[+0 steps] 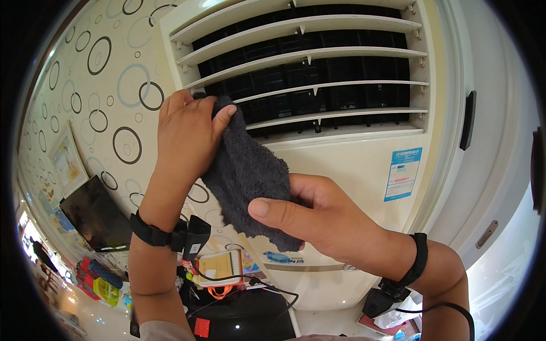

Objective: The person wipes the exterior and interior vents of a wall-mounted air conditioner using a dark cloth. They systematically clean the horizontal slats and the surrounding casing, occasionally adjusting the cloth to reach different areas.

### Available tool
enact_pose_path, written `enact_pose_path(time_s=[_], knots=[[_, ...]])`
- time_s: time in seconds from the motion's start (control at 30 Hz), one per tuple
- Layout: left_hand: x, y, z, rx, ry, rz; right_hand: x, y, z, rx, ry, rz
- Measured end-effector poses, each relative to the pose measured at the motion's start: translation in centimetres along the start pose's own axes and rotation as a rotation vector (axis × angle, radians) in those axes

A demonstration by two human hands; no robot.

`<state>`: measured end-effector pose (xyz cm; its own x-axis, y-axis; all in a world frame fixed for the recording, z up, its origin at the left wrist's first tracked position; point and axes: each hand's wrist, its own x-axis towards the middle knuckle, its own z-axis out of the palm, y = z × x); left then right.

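Note:
A dark grey terry cloth (256,170) hangs between both hands in front of a white floor-standing air conditioner (341,166). My left hand (192,128) grips the cloth's upper end at the left end of the louvre slats (341,85); its fingertips are partly hidden by the cloth. My right hand (315,213) pinches the cloth's lower part, thumb in front and fingers behind. Several slats span the dark outlet, with grey dirt along its lower ledge (341,133).
Left is a circle-patterned wall (123,106) with a television (98,217) and a framed picture (68,160). Below stands a black glossy tabletop (247,317) bearing books (222,266) and a red box (202,327). A white door (490,179) is at right. Cables run from both wrist cameras.

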<state>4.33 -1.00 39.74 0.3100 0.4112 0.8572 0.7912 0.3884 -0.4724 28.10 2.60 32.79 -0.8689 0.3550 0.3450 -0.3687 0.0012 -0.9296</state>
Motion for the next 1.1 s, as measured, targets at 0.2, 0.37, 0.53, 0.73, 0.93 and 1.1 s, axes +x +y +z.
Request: enact_pose_path(time_s=[0.2, 0.37, 0.53, 0.73, 0.93, 1.1], knots=[[1.2, 0.9, -0.2, -0.106, -0.129, -0.036, -0.6, -0.6, -1.2, 0.001, 0.021, -0.019], [2.6, 3.0, 0.1, -0.234, -0.138, -0.072, -1.7, -1.1, -2.5, 0.019, 0.054, -0.065], [4.6, 5.9, -0.8, -0.358, -0.210, -0.124, -4.0, -2.7, -4.7, -0.011, 0.120, -0.053], [6.3, 9.2, -1.4, -0.293, -0.210, -0.069, -6.2, -4.3, -6.8, -0.030, 0.189, -0.121], [7.7, 12.4, -1.9, -0.283, -0.171, -0.024, -8.4, -5.8, -8.1, -0.068, 0.278, -0.179], [8.7, 14.9, -2.4, -0.252, -0.162, -0.031, -9.9, -6.6, -9.1, -0.122, 0.306, -0.219]])
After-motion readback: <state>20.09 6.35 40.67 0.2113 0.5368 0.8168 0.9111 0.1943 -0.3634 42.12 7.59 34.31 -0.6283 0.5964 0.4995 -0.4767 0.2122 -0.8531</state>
